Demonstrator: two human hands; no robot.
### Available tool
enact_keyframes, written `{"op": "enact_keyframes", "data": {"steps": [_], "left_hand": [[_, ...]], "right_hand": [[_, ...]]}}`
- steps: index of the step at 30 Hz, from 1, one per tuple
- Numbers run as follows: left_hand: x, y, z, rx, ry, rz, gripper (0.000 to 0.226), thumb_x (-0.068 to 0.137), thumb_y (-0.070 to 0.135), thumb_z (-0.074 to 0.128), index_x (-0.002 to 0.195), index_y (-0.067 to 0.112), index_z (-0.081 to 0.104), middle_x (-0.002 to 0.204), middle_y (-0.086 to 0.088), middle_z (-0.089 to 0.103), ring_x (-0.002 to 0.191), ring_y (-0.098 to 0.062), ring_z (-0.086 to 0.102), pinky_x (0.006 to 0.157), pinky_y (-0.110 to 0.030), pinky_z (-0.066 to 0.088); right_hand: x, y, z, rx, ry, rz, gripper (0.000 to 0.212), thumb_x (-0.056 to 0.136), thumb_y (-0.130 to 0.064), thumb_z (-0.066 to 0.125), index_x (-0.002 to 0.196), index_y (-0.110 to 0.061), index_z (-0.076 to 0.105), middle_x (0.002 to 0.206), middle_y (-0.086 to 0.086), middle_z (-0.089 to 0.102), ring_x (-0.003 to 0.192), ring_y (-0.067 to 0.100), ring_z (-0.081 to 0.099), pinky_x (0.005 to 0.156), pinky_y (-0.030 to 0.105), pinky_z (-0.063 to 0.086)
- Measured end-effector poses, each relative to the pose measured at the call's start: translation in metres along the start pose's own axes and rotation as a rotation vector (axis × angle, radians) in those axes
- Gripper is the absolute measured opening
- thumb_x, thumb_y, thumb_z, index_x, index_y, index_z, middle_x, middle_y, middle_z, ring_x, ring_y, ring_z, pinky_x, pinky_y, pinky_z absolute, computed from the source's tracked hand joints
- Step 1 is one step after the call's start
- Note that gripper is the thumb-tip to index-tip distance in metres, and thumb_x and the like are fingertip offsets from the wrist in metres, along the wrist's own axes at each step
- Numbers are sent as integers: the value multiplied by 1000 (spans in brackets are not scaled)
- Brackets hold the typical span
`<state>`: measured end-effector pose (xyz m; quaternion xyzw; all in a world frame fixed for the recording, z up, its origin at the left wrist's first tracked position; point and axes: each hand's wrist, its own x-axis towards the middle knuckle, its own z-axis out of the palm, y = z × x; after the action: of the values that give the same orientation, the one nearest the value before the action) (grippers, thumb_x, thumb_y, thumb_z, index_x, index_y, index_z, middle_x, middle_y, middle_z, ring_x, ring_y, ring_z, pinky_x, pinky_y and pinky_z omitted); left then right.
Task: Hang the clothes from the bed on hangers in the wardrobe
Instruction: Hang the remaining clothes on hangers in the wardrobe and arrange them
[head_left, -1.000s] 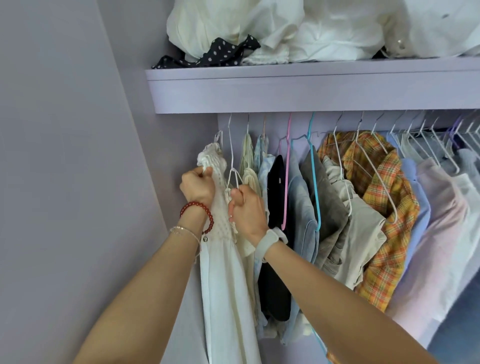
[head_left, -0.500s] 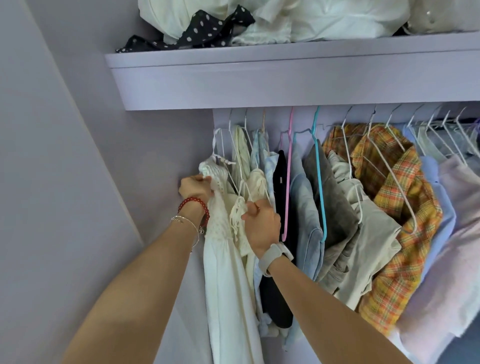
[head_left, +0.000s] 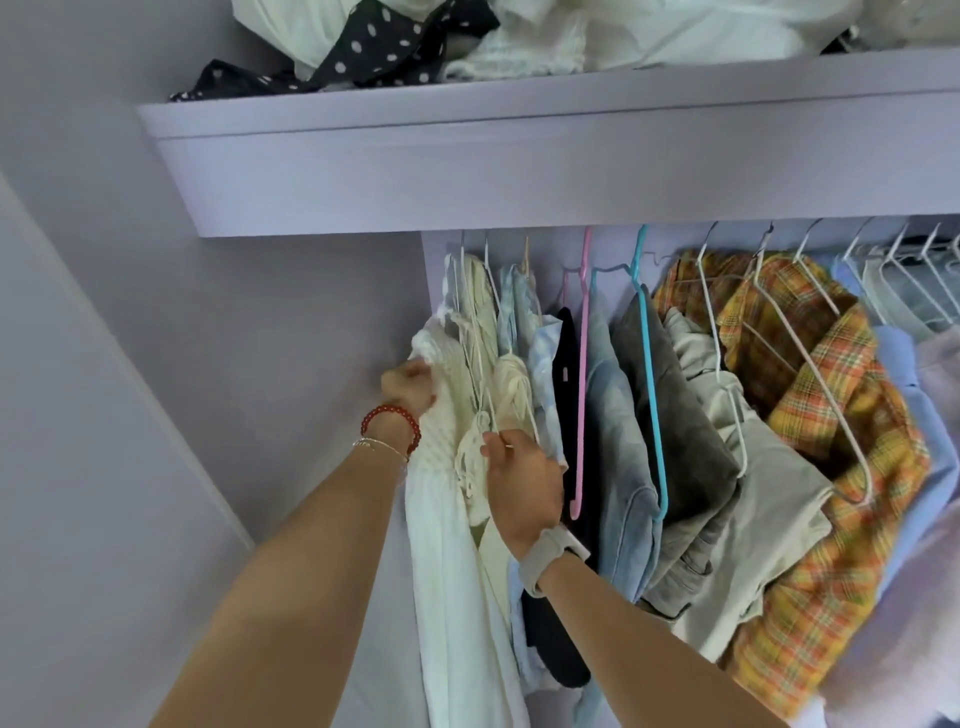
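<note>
Bare forearms; red bead bracelet (head_left: 390, 427), thin silver chain (head_left: 379, 448) left; pale watch (head_left: 550, 553) right.

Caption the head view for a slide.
Both hands, left and right, grip a white dress hanging at the wardrobe rail's left end.

Lilac shelf (head_left: 519, 156) under heaped, seemingly white clothes (head_left: 649, 31), polka-dot garment (head_left: 374, 49)

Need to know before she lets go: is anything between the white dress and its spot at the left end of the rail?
Nothing visible: the white dress already hangs leftmost, beside the wardrobe wall; both hands, left hand and right hand, grip it.
</note>
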<state>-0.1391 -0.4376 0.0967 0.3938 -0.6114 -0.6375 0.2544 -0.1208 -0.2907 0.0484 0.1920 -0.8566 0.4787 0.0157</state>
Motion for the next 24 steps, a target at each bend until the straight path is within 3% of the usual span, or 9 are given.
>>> {"op": "enact_keyframes", "data": {"steps": [3, 6, 8, 10, 11, 14, 17, 20, 24], "left_hand": [[-12, -17, 0, 61, -113, -88, 32, 96, 11, 43, 127, 8, 49, 118, -5, 48, 104, -19, 43, 91, -34, 42], [-22, -23, -5, 174, -29, -45, 34, 96, 12, 41, 126, -1, 51, 123, -17, 53, 111, -31, 51, 92, -37, 43], [-33, -22, -10, 138, 31, 10, 30, 95, 10, 41, 113, -7, 58, 106, -20, 59, 100, -30, 55, 82, -34, 44], [-51, -18, -18, 78, 76, 99, 24, 94, 8, 41, 86, 2, 63, 86, -12, 55, 87, -21, 48, 73, -26, 37], [-62, -16, -24, 74, 98, 158, 23, 94, 8, 41, 87, 9, 63, 92, -8, 57, 90, -19, 48, 76, -22, 37], [-98, -22, -40, 233, 152, 378, 29, 95, 10, 43, 120, 6, 57, 121, -9, 58, 111, -22, 53, 94, -21, 38], [-127, -45, -49, 403, 129, 607, 34, 95, 14, 44, 128, 5, 50, 129, -12, 52, 118, -24, 49, 96, -15, 30], [-156, -89, -49, 599, 51, 764, 44, 91, 25, 37, 127, 5, 51, 126, -15, 53, 116, -30, 49, 99, -39, 39], [-200, -164, -33, 923, -129, 785, 44, 88, 27, 43, 125, 6, 54, 125, -20, 56, 115, -39, 53, 93, -55, 40]], "right_hand": [[1, -1, 3, -26, -7, 5, 33, 96, -37, 39, 102, -14, 63, 90, 7, 69, 91, 30, 60, 86, 40, 44], [-11, -3, 6, 91, -57, -122, 36, 97, -35, 40, 123, -16, 56, 95, 7, 70, 95, 28, 62, 91, 41, 43], [-21, -2, 4, 127, -98, -214, 39, 99, -27, 36, 135, -17, 44, 104, 5, 68, 97, 22, 61, 95, 37, 42], [-30, 0, -1, 147, -158, -277, 41, 99, -16, 35, 140, -16, 36, 101, 6, 65, 90, 19, 59, 90, 31, 44], [-33, 2, -4, 152, -178, -307, 42, 99, -12, 35, 140, -15, 34, 106, 6, 63, 95, 17, 58, 92, 26, 42], [-44, 6, -14, 107, -169, -384, 43, 96, -8, 39, 139, -9, 36, 137, 7, 47, 127, 18, 44, 102, 16, 27], [-66, 18, -35, 69, -132, -401, 43, 93, -10, 41, 136, -8, 42, 137, 8, 47, 128, 18, 41, 104, 19, 28], [-97, 45, -62, -26, -73, -416, 42, 92, -18, 38, 131, -7, 48, 131, 7, 53, 123, 15, 42, 102, 18, 30], [-138, 114, -97, -288, -18, -322, 43, 90, -22, 35, 123, -2, 54, 123, 17, 58, 115, 33, 51, 98, 45, 43]]}}
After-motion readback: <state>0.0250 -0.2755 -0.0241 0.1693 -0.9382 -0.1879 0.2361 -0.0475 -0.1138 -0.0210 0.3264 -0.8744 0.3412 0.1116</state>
